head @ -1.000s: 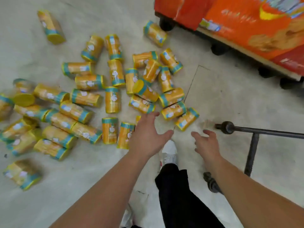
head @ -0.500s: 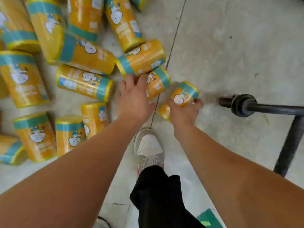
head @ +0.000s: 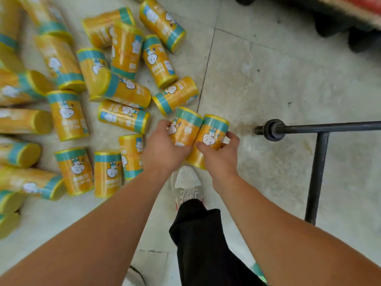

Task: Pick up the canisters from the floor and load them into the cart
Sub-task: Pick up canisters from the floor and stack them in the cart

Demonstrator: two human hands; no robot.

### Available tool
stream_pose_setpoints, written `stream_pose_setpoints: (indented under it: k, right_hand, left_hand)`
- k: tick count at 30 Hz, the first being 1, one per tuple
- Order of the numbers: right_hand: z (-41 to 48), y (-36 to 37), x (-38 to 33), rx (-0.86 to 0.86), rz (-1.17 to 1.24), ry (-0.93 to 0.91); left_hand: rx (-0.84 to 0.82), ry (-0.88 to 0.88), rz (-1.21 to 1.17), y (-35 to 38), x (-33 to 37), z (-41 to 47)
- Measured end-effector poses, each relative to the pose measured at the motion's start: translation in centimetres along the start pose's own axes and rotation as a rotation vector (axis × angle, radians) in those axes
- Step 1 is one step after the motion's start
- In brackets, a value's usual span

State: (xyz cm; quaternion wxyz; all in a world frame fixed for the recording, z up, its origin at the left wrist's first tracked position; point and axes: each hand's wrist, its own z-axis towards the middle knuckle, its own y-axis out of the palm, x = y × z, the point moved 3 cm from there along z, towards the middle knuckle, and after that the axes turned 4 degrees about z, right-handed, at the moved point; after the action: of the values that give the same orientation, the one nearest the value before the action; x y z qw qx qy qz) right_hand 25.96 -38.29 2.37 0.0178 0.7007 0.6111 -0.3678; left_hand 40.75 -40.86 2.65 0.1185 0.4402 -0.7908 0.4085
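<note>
Several yellow canisters with teal bands and a white cartoon figure lie scattered on the pale floor, mostly at the left, such as one canister [head: 175,97] just beyond my hands. My left hand [head: 164,150] grips one canister [head: 185,129] lifted off the floor. My right hand [head: 219,153] grips a second canister [head: 210,134] that touches the first, side by side. The cart's dark metal frame bar [head: 321,129] stands to the right of my hands.
My white shoe [head: 186,178] and black trouser leg [head: 202,234] are right below my hands. A dark upright cart post [head: 316,178] runs down at the right. Black wheels [head: 329,23] of a red display sit at the top right. A floor joint [head: 206,65] runs beside the pile.
Both hands went down onto two canisters by the floor joint, closed round them and lifted them together. The camera has pulled back a little from the floor.
</note>
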Motion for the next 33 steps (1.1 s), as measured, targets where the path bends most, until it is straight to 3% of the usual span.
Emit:
stream_pose_setpoints:
  k: [5, 11, 16, 23, 33]
  right_hand:
    - [-13.0, -4.1, -7.1, -0.079, 0.02, -0.224]
    - [-31.4, -13.3, -17.4, -0.101, 0.095, -0.494]
    - [-44.2, -25.5, -23.0, 0.002, 0.114, -0.706]
    - [-48.5, -42.9, -22.0, 0.212, 0.031, -0.778]
    - [-40.4, -63.0, -12.1, 0.456, -0.316, -0.528]
  left_hand:
    - [0.068, 0.02, -0.171, -10.1, 4.6, -10.7]
    - [0.132, 0.183, -0.259, -23.6, 14.7, -26.5]
    - [0.068, 0.316, -0.345, -28.7, 24.5, -40.7]
    - [-0.078, 0.465, -0.312, -21.8, 33.7, -52.0]
    - [-0.158, 0.263, -0.039, -2.0, 35.2, -56.2]
